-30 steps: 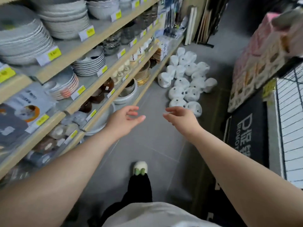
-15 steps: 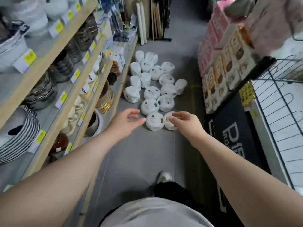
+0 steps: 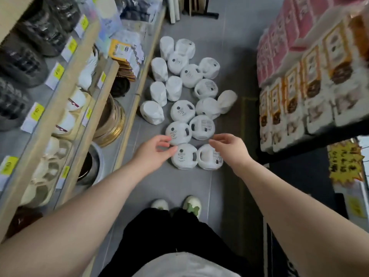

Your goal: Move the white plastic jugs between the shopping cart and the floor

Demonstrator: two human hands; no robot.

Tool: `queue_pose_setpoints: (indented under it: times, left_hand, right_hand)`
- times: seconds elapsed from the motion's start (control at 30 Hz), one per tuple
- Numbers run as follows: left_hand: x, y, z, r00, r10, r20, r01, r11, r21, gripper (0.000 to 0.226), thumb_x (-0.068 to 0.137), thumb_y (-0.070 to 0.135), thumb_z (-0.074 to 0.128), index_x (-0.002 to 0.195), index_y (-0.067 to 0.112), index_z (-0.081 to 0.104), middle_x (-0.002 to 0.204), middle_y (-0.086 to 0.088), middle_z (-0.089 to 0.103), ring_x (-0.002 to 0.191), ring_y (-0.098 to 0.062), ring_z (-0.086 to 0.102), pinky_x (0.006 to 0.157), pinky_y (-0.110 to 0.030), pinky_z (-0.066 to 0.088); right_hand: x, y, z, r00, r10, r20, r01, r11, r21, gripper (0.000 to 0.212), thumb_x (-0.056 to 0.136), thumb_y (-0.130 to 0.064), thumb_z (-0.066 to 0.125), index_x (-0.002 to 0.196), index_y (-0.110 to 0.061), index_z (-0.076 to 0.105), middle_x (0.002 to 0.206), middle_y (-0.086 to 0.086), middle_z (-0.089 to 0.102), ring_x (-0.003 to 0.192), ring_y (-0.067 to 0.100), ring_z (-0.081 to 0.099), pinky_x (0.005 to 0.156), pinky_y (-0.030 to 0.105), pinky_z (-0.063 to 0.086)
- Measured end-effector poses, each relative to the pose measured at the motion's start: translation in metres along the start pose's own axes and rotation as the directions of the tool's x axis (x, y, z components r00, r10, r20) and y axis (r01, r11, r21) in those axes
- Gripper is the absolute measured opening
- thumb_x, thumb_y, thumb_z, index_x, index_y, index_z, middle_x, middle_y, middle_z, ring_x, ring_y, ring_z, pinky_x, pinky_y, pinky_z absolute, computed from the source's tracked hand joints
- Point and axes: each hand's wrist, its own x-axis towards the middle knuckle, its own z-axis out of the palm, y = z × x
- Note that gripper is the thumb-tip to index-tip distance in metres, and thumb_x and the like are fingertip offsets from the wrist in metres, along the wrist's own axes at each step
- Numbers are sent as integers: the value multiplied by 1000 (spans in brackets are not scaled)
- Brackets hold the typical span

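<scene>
1. Two bare hands reach forward and down over the grey tiled floor point(image 3: 179, 188) toward a cluster of white plastic jugs point(image 3: 182, 111). The cluster lies straight ahead of the person's shoes point(image 3: 191, 204), in the aisle between the tableware shelving point(image 3: 60, 100) on the left and the stacked boxed goods point(image 3: 311, 84) on the right.
2. Left hand point(image 3: 152, 153): the fingers are loosely curved with the thumb apart from them, and they hold nothing. The fingertips lie at the outer left edge of the left near jug point(image 3: 183, 156); whether they touch it cannot be told.
3. Right hand point(image 3: 230, 150): the fingers are relaxed and slightly curled, and they hold nothing. It hangs over the upper right edge of the right near jug point(image 3: 211, 158); whether it touches cannot be told.
4. Governing relation: the two near jugs sit side by side, touching, in the row closest to the person. Each hand is nearer the jug on its own side, so neither arm need cross.
5. Orientation: each near jug turns a rounded, labelled face toward the camera, so its long axis appears to run toward the viewer. The handle openings appear to face inward, toward the seam between the pair. Each hand would therefore probably have to pass over its jug to reach the handle.
6. No shopping cart is in view, and every visible jug rests on the floor. The step in hand is judged to be a two-handed pick-up.
</scene>
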Motion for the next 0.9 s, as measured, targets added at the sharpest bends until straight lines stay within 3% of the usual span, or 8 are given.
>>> queue_pose_setpoints:
  times: [0.07, 0.17, 0.37, 0.53, 0.7, 0.8, 0.9]
  left_hand:
    - [35, -5, 8, 999, -35, 27, 35, 999, 7, 32, 84, 30, 72, 112, 26, 59, 111, 0, 65, 98, -13, 62, 80, -22, 43]
    - [99, -23, 31, 995, -60, 85, 57, 998, 41, 35, 84, 28, 72, 116, 21, 60, 112, -2, 65, 91, -10, 61, 75, -18, 42]
    - [237, -89, 111, 974, -106, 199, 79, 987, 139, 34, 83, 32, 72, 114, 27, 59, 114, 0, 66, 100, -15, 62, 95, -33, 49]
    - [338, -162, 202, 955, -102, 280, 36, 972, 231, 40, 79, 40, 75, 115, 29, 59, 113, 4, 66, 97, -15, 64, 91, -38, 52]
    - [419, -232, 287, 923, -98, 371, -48, 930, 365, 82, 65, 65, 69, 135, 27, 50, 134, 3, 57, 116, -18, 58, 102, -41, 45]
    - [463, -279, 327, 910, -69, 408, -112, 908, 404, 100, 50, 89, 58, 134, 35, 50, 131, 7, 59, 116, -17, 59, 100, -43, 47]
    - [487, -304, 349, 901, -71, 427, -165, 856, 489, 109, 42, 100, 46, 131, 35, 50, 125, 7, 62, 115, -19, 59, 99, -43, 47]
  right_hand:
    - [33, 6, 5, 999, 40, 7, -40, 999, 3, 30, 87, -24, 68, 115, -14, 65, 90, -6, 67, 77, 8, 62, 78, 24, 50]
    - [89, 35, 16, 995, 95, -16, -95, 995, -15, 34, 86, -26, 69, 117, -13, 64, 102, 1, 68, 89, 14, 64, 87, 31, 51]
    - [206, 148, 45, 971, 225, -78, -230, 972, -50, 32, 87, -26, 64, 117, -17, 63, 112, 5, 67, 98, 24, 64, 93, 43, 52]
    - [296, 258, 59, 939, 321, -126, -324, 946, -8, 39, 88, -27, 64, 125, -17, 60, 123, 5, 62, 109, 25, 60, 98, 42, 49]
    - [382, 362, 76, 939, 327, -104, -340, 924, -175, 66, 79, -64, 54, 137, -34, 50, 144, 8, 45, 132, 34, 41, 109, 49, 37]
    - [425, 405, 82, 941, 327, -86, -338, 921, -193, 62, 89, -63, 48, 145, -39, 37, 156, 7, 28, 142, 33, 28, 116, 47, 26]
    - [456, 428, 89, 950, 303, -80, -305, 952, -19, 67, 86, -66, 51, 143, -33, 43, 147, 3, 45, 132, 23, 46, 111, 39, 35]
